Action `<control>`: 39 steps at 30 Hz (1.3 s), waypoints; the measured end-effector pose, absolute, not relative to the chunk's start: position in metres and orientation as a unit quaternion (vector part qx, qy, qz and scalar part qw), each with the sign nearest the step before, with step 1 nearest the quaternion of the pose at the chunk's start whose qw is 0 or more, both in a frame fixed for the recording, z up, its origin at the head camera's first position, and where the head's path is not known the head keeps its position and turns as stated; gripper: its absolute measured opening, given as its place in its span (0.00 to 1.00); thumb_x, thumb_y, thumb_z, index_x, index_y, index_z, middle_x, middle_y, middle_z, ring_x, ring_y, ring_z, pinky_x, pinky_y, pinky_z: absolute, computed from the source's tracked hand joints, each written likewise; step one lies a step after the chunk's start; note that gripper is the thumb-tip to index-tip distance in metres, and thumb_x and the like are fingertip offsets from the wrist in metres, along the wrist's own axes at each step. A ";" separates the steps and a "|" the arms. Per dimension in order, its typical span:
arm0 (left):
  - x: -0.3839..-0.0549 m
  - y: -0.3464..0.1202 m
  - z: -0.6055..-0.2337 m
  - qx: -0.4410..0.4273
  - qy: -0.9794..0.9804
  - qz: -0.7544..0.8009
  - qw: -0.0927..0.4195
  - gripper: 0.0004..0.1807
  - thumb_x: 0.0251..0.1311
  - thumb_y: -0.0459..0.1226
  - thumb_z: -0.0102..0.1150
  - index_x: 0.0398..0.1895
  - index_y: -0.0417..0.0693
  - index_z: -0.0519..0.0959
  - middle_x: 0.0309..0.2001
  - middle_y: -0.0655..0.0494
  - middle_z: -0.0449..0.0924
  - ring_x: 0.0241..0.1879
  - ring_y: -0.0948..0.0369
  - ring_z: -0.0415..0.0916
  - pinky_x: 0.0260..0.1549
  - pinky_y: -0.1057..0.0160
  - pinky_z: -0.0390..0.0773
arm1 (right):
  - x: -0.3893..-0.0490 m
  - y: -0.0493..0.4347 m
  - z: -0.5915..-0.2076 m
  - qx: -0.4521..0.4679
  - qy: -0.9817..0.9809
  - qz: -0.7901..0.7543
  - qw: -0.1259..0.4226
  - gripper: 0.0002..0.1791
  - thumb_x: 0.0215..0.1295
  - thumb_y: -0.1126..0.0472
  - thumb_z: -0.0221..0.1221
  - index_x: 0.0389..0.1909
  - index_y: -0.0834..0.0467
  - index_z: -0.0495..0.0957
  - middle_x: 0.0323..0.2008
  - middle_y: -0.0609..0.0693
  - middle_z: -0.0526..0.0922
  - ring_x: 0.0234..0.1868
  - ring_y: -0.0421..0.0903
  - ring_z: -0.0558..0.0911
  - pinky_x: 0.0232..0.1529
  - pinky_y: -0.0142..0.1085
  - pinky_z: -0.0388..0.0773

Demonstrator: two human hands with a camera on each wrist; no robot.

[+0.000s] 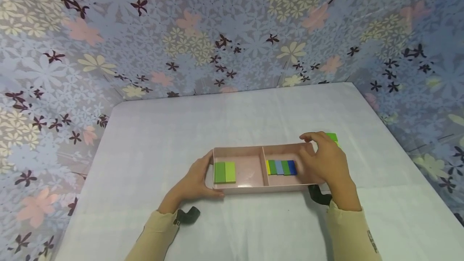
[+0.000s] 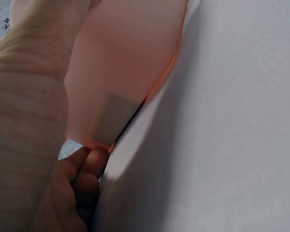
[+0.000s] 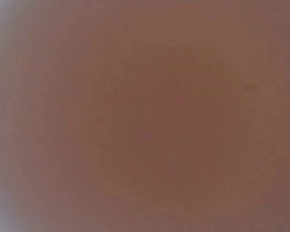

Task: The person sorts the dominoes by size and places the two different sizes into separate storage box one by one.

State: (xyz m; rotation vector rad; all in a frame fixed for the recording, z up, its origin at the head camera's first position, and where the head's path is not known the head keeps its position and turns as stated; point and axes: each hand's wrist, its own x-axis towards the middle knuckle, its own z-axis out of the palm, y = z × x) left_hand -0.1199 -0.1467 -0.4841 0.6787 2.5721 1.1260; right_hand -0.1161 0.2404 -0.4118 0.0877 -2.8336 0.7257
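Observation:
A pale pink tray (image 1: 246, 190) with a divider (image 1: 265, 166) lies across the table in the head view. My left hand (image 1: 195, 178) grips its left end, thumb along the near side and fingers at the far side; the left wrist view shows fingertips (image 2: 94, 164) against the tray wall. Two green blocks (image 1: 225, 172) lie side by side in the left compartment. A row of several yellow, green and blue blocks (image 1: 281, 167) sits in the right one. My right hand (image 1: 328, 158) is bent over the tray's right end, index finger and thumb apart, other fingers hidden.
Bright green blocks (image 1: 331, 136) show partly behind the right hand, beyond the tray's right end. A white cloth (image 1: 232, 120) covers the table, and a flowered curtain (image 1: 224, 31) stands along its back and sides. The right wrist view is a brownish blur.

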 end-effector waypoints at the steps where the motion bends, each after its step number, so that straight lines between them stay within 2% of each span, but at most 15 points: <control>1: -0.120 -0.146 -0.484 0.233 0.883 0.387 0.125 0.74 0.24 0.69 0.72 0.75 0.67 0.36 0.68 0.58 0.59 0.66 0.57 0.55 0.65 0.48 0.54 | -0.116 0.244 -0.412 0.024 -0.963 0.246 0.111 0.15 0.61 0.54 0.57 0.49 0.51 0.79 0.50 0.50 0.78 0.39 0.52 0.78 0.29 0.48 0.73; 4: -0.120 -0.146 -0.484 0.230 0.885 0.384 0.126 0.74 0.24 0.69 0.72 0.75 0.67 0.36 0.69 0.58 0.58 0.67 0.57 0.55 0.66 0.48 0.53 | -0.114 0.254 -0.413 0.006 -0.963 0.244 0.117 0.15 0.61 0.54 0.57 0.49 0.51 0.79 0.49 0.51 0.78 0.36 0.53 0.78 0.28 0.48 0.73; 8: -0.119 -0.145 -0.484 0.227 0.887 0.381 0.130 0.74 0.25 0.69 0.72 0.75 0.68 0.35 0.69 0.59 0.57 0.67 0.57 0.54 0.66 0.48 0.52 | -0.114 0.263 -0.418 -0.014 -0.962 0.246 0.118 0.16 0.60 0.52 0.59 0.48 0.53 0.79 0.48 0.53 0.78 0.38 0.55 0.78 0.31 0.50 0.73; 16: -0.119 -0.146 -0.485 0.222 0.888 0.381 0.131 0.74 0.25 0.69 0.72 0.75 0.68 0.35 0.70 0.59 0.56 0.67 0.58 0.53 0.66 0.48 0.52 | -0.115 0.277 -0.426 -0.058 -0.963 0.240 0.111 0.19 0.64 0.47 0.53 0.50 0.54 0.79 0.47 0.55 0.79 0.45 0.58 0.77 0.35 0.55 0.73; 28: -0.120 -0.147 -0.485 0.236 0.883 0.386 0.124 0.73 0.26 0.69 0.71 0.75 0.68 0.36 0.67 0.61 0.60 0.65 0.59 0.56 0.66 0.50 0.53 | -0.125 0.298 -0.438 -0.106 -0.975 0.186 0.067 0.21 0.62 0.47 0.53 0.48 0.57 0.78 0.46 0.65 0.76 0.38 0.61 0.78 0.25 0.53 0.72; 33: -0.121 -0.148 -0.486 0.240 0.884 0.383 0.121 0.73 0.26 0.69 0.71 0.75 0.68 0.36 0.67 0.61 0.60 0.65 0.59 0.56 0.66 0.49 0.53 | -0.127 0.303 -0.440 -0.134 -0.977 0.162 0.028 0.23 0.61 0.44 0.53 0.49 0.56 0.76 0.48 0.71 0.70 0.34 0.66 0.77 0.20 0.52 0.71; 39: -0.121 -0.148 -0.486 0.242 0.884 0.383 0.119 0.73 0.27 0.69 0.71 0.75 0.67 0.36 0.68 0.60 0.59 0.66 0.58 0.55 0.66 0.48 0.52 | -0.131 0.303 -0.443 -0.153 -0.977 0.146 -0.001 0.26 0.60 0.41 0.54 0.51 0.57 0.73 0.50 0.76 0.64 0.31 0.68 0.77 0.18 0.51 0.71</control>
